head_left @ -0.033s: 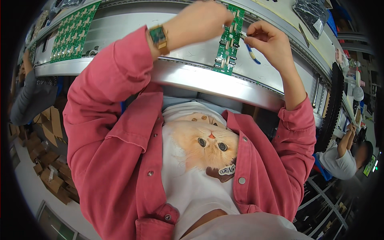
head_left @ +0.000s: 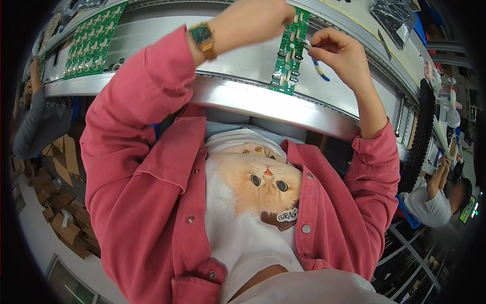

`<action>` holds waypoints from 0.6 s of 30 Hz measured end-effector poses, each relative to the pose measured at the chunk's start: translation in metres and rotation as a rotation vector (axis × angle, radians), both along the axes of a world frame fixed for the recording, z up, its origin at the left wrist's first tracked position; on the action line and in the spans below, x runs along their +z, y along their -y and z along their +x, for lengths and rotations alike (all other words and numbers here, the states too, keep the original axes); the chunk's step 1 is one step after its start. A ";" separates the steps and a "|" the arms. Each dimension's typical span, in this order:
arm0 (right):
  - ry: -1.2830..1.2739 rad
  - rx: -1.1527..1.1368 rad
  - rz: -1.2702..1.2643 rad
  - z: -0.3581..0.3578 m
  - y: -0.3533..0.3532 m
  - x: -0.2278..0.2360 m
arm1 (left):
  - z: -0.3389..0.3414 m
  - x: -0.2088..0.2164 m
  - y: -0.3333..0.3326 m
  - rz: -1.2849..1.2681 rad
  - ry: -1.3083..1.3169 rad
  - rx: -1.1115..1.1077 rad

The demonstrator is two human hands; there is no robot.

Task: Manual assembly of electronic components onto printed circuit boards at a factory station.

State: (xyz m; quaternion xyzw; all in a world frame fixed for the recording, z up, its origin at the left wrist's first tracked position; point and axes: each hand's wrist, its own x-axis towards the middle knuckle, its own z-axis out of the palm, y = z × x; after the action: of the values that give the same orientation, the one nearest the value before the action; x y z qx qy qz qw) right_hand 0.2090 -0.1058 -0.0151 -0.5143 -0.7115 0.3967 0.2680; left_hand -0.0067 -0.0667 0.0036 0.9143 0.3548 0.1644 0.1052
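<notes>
My left hand (head_left: 255,19), with a gold watch (head_left: 202,38) on its wrist, grips the top end of a narrow green circuit board (head_left: 287,53). The board stands on the grey conveyor surface (head_left: 238,58) in front of me. My right hand (head_left: 340,50) is just right of the board, fingers pinched on a small blue-handled tool (head_left: 318,68) whose tip meets the board's upper right edge. Both forearms are in red sleeves.
A large green panel of boards (head_left: 91,40) lies on the conveyor at the upper left. A shiny metal rail (head_left: 253,104) runs along the conveyor's near edge. A bag of parts (head_left: 395,17) lies top right. One person (head_left: 35,126) sits left, another (head_left: 435,197) right. Cardboard boxes (head_left: 61,202) lie on the floor.
</notes>
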 end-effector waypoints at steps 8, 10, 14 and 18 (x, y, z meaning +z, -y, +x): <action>0.044 0.000 0.133 -0.012 0.002 -0.003 | -0.005 -0.055 -0.130 0.322 0.175 0.146; 0.124 0.028 0.181 -0.013 0.002 -0.002 | -0.002 -0.063 -0.144 0.328 0.144 0.190; 0.181 0.033 0.191 -0.012 0.000 -0.003 | 0.007 -0.054 -0.140 0.340 0.083 0.233; 0.203 0.064 0.242 -0.012 -0.003 -0.009 | 0.007 -0.049 -0.134 0.364 0.054 0.249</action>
State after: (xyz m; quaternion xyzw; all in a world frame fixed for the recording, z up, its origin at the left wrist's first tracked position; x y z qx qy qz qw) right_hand 0.1975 -0.1030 -0.0238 -0.4927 -0.7937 0.2622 0.2418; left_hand 0.0002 0.0674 -0.0457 0.8626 0.4265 0.2619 -0.0733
